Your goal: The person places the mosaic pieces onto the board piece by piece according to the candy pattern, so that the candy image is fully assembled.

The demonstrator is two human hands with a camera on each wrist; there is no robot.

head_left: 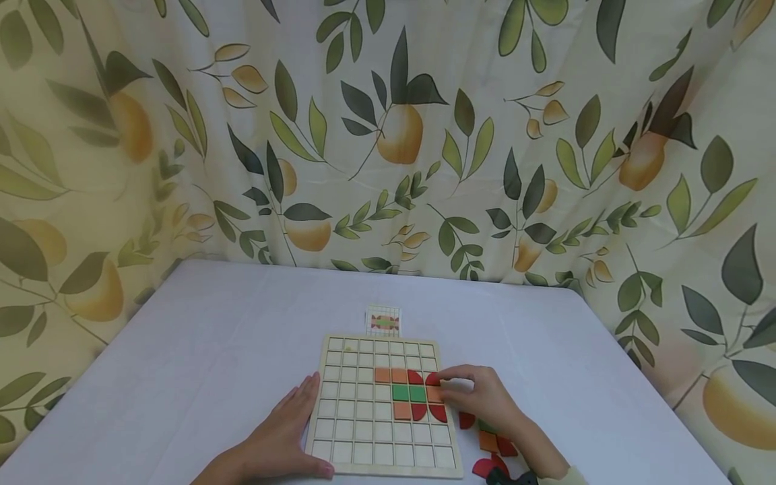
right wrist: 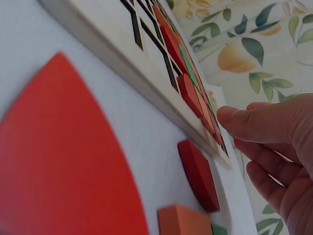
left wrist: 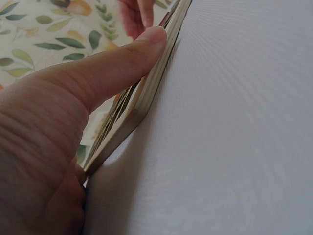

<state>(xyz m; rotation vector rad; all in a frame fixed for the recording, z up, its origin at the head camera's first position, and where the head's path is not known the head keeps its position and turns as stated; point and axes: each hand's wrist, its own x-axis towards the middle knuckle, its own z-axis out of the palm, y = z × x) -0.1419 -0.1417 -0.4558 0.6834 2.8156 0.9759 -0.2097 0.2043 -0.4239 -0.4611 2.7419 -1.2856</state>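
Note:
A wooden grid board (head_left: 345, 450) lies on the table, with orange, green and red pieces in its right-hand cells. My left hand (head_left: 275, 428) rests along the board's left side with straight fingers, its thumb on the near edge by the corner. In the left wrist view the thumb (left wrist: 122, 61) presses on the board's rim. My right hand (head_left: 485, 394) is at the board's right edge, fingertips touching a red quarter-round piece (head_left: 432, 378) in an upper cell. In the right wrist view nothing shows gripped between the thumb (right wrist: 239, 120) and fingers.
A small pattern card (head_left: 384, 321) lies just beyond the board's far edge. Loose pieces lie right of the board: a red one (head_left: 465, 420), an orange square (head_left: 488, 441) and several others, some beneath the right forearm. A patterned curtain (head_left: 376, 202) hangs behind the table.

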